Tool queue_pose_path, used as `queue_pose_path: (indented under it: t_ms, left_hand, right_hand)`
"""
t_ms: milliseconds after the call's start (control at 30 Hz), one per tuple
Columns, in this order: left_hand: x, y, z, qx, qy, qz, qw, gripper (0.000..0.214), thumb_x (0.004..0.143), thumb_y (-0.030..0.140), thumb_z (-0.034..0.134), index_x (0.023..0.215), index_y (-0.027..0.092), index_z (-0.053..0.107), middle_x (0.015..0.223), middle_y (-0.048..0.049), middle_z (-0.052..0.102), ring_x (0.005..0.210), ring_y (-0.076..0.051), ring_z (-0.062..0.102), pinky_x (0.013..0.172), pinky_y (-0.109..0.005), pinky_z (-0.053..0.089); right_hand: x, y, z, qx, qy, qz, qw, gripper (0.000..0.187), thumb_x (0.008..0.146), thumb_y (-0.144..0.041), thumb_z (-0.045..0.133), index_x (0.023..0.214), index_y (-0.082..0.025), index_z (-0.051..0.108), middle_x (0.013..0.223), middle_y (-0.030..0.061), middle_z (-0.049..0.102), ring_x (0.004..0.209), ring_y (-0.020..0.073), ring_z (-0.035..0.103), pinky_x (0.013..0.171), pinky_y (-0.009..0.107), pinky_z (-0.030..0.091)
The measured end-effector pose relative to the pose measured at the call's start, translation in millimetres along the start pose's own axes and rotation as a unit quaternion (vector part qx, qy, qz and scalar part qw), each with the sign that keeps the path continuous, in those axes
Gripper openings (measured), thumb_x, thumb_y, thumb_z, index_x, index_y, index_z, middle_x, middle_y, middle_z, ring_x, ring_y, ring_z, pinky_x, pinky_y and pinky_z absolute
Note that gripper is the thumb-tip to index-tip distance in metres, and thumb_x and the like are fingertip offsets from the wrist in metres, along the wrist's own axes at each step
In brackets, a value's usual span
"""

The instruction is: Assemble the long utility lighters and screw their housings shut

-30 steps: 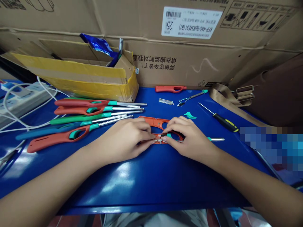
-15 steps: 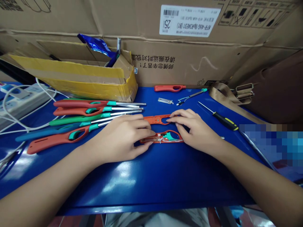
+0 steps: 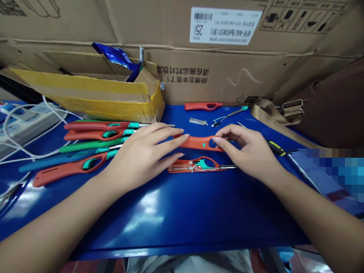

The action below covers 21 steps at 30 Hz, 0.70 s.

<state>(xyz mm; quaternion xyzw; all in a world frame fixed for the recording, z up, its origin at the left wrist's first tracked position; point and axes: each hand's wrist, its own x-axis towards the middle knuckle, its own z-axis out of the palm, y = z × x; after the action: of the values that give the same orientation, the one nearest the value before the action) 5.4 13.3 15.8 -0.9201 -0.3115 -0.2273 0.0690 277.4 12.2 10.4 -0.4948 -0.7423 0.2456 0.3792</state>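
Observation:
My left hand (image 3: 142,155) and my right hand (image 3: 247,151) hold an orange lighter shell half (image 3: 199,142) between their fingertips, just above the blue table (image 3: 182,216). Below it lies the open orange lighter half (image 3: 196,165) with a teal trigger, wires and a metal tube showing inside. The left fingers are stretched along the shell's left end. The right thumb and fingers pinch its right end.
Several assembled long lighters (image 3: 96,144) lie in a row at the left. A yellow-taped carton (image 3: 93,94) stands behind them, beside a power strip (image 3: 25,117) with white cables. Another orange shell (image 3: 203,106), a small metal part (image 3: 198,121), a teal-tipped tube (image 3: 229,115) and a screwdriver (image 3: 273,148) lie beyond.
Both hands left the open lighter half on the table, reached back to the separate orange shell and lifted it. The shell now faces outer side up.

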Motion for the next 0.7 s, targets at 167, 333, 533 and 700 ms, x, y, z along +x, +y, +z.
queue_pose_path:
  t_ms: [167,333,533,700]
  left_hand:
    - [-0.3,0.4,-4.2,0.011,-0.023,0.027,0.999,0.023,0.101,0.030,0.059,0.117,0.019,0.071,0.117,-0.0080,0.076,0.106,-0.028,0.069,0.093,-0.045,0.056]
    - [-1.3,0.3,-3.6,-0.013,-0.039,0.020,0.999,0.024,0.100,0.030,0.059,0.115,0.016,0.071,0.114,-0.0100,0.075,0.103,-0.027,0.070,0.091,-0.042,0.057]
    - [-1.5,-2.3,-8.4,-0.070,-0.064,0.007,0.995,0.024,0.097,0.033,0.062,0.107,0.014,0.072,0.105,-0.0105,0.073,0.095,-0.025,0.070,0.086,-0.039,0.057]
    - [-1.1,-2.6,-15.2,-0.095,-0.148,-0.003,0.984,0.027,0.093,0.032,0.065,0.115,0.018,0.072,0.108,-0.0078,0.072,0.093,-0.024,0.070,0.084,-0.037,0.056]
  right_hand:
    - [-1.4,-1.7,4.1,0.149,-0.049,0.113,0.981,0.019,0.087,-0.038,0.072,0.082,-0.020,0.069,0.079,0.0033,0.073,0.069,0.0168,0.068,0.063,0.029,0.055]
    - [-2.1,3.8,4.4,0.165,-0.087,0.137,0.973,0.019,0.089,-0.038,0.070,0.091,-0.019,0.070,0.081,0.0043,0.074,0.070,0.0180,0.069,0.060,0.030,0.056]
    - [-4.0,1.5,-4.2,-0.043,-0.142,-0.043,0.988,0.037,0.085,-0.031,0.077,0.121,-0.024,0.070,0.111,0.0048,0.072,0.099,0.0217,0.067,0.088,0.036,0.054]
    - [-5.7,1.5,-5.4,-0.076,-0.216,-0.104,0.968,0.027,0.088,-0.032,0.075,0.114,-0.025,0.069,0.113,0.0055,0.068,0.103,0.0219,0.064,0.089,0.036,0.051]
